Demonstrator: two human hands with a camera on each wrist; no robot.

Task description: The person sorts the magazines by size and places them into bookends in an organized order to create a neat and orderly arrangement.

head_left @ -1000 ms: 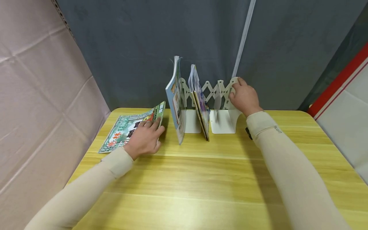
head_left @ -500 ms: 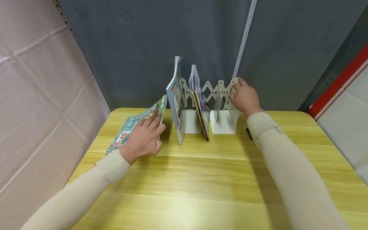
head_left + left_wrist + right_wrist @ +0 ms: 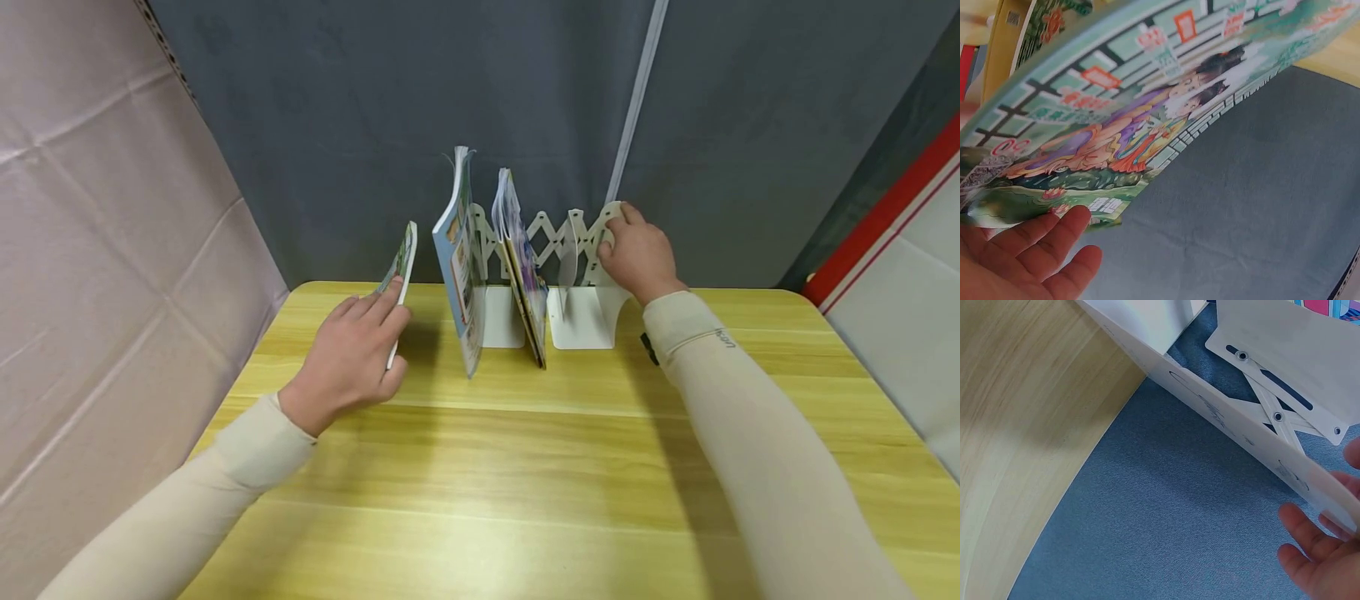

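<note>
My left hand (image 3: pixel 352 354) holds a green illustrated magazine (image 3: pixel 402 265) by its near edge, fingers along the cover and thumb on the other side. The magazine stands almost upright on the yellow table (image 3: pixel 525 467), just left of a blue book (image 3: pixel 457 275). Its cover (image 3: pixel 1147 125) fills the left wrist view above my fingers (image 3: pixel 1035 250). My right hand (image 3: pixel 636 250) grips the right end plate of a white expandable book rack (image 3: pixel 581 312). The right wrist view shows that plate (image 3: pixel 1235 419) between my fingers (image 3: pixel 1316 550). A second book (image 3: pixel 522 267) stands in the rack.
A grey cloth backdrop (image 3: pixel 375 100) hangs right behind the rack. A pale cloth wall (image 3: pixel 97 250) borders the table's left edge. A red-edged panel (image 3: pixel 900 208) stands at the right. Bare wood lies between me and the rack.
My left hand has tilted the green magazine up from lying flat on the table to nearly vertical beside the blue book. The right hand has stayed on the rack.
</note>
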